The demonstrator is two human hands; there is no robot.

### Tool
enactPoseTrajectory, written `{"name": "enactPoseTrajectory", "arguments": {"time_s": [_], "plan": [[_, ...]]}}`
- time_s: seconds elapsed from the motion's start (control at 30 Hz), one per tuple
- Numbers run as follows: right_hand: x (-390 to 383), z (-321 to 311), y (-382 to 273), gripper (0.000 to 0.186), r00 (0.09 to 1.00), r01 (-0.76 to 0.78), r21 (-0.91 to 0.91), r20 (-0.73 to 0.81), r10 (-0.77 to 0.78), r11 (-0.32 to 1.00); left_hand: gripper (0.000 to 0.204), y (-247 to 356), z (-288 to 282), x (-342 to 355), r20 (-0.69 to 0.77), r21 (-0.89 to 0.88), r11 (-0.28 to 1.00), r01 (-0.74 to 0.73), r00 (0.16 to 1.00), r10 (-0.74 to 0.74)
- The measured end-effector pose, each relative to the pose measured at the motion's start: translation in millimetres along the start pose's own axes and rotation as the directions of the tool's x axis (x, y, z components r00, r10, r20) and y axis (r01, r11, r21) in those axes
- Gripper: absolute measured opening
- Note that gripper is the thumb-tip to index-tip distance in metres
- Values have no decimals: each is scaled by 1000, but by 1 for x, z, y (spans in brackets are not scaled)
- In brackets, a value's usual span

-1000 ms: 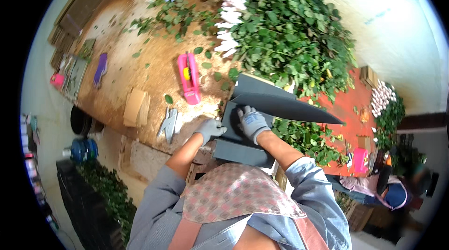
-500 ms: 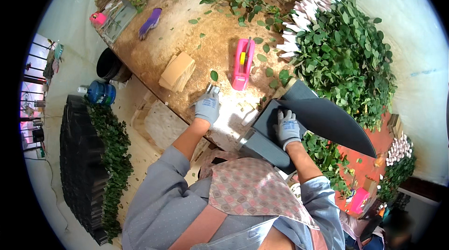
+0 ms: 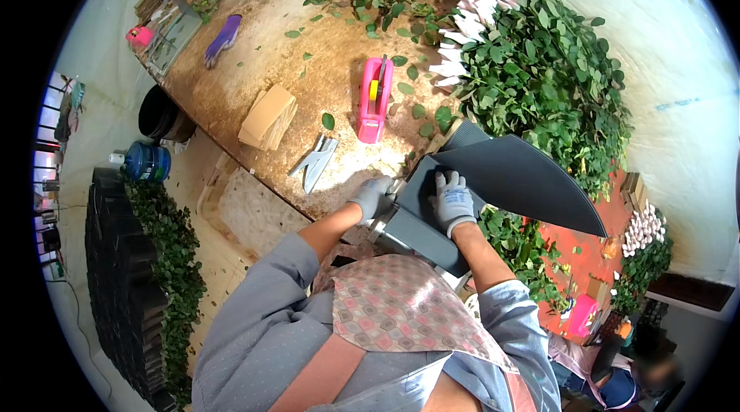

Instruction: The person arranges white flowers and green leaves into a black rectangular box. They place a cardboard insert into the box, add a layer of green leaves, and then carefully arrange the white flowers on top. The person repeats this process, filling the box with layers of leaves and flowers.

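Observation:
A dark grey corrugated sheet [image 3: 516,177] is folded into a box-like wrap at the table's near edge, with a broad curved flap reaching right. My right hand [image 3: 453,202], in a grey glove, lies flat on it with its fingers stretched out. At the wrap's left edge is my gloved left hand [image 3: 373,198], its fingers bent together against that edge; their tips are partly hidden. A grey metal plier stapler [image 3: 317,163] lies beyond my left hand, apart from it. What the wrap holds is hidden.
A pink tape dispenser [image 3: 374,100] and stacked brown cards [image 3: 267,117] sit on the table [image 3: 239,96]. Leafy bunches with white-wrapped ends [image 3: 539,65] pile up at the right. A purple glove [image 3: 223,40] lies far left. Another person [image 3: 609,369] is at the lower right.
My left hand has let go of the stapler, which stays on the table, and has come right and nearer to the wrap's edge. My right hand remains on the sheet. The view has shifted slightly.

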State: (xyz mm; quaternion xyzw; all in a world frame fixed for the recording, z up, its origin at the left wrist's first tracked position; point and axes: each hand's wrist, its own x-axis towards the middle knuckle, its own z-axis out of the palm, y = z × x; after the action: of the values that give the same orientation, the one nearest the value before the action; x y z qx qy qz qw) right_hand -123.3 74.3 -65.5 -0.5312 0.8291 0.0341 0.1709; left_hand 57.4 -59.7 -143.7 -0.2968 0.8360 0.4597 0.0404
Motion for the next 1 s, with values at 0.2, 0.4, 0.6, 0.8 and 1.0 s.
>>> {"name": "enactPoseTrajectory", "arguments": {"time_s": [0.2,0.4,0.6,0.8,1.0], "plan": [[-2,3,-1,65,999,-14,-17,-33,13,1000,31,-24,-109,-88,331,388,921,-27,937,-112],[-4,8,0,66,998,4,-11,-58,-4,1000,36,-79,-188,-168,262,743,663,92,872,-414],[4,15,8,66,996,41,-14,-80,-42,999,40,29,-176,-89,-21,575,805,-147,981,194],[12,59,29,52,989,91,38,-121,-86,995,48,155,-107,-3,158,72,558,-827,562,812],[7,58,24,37,970,69,-14,-233,-71,998,67,170,-57,71,364,537,435,-723,664,653]]}}
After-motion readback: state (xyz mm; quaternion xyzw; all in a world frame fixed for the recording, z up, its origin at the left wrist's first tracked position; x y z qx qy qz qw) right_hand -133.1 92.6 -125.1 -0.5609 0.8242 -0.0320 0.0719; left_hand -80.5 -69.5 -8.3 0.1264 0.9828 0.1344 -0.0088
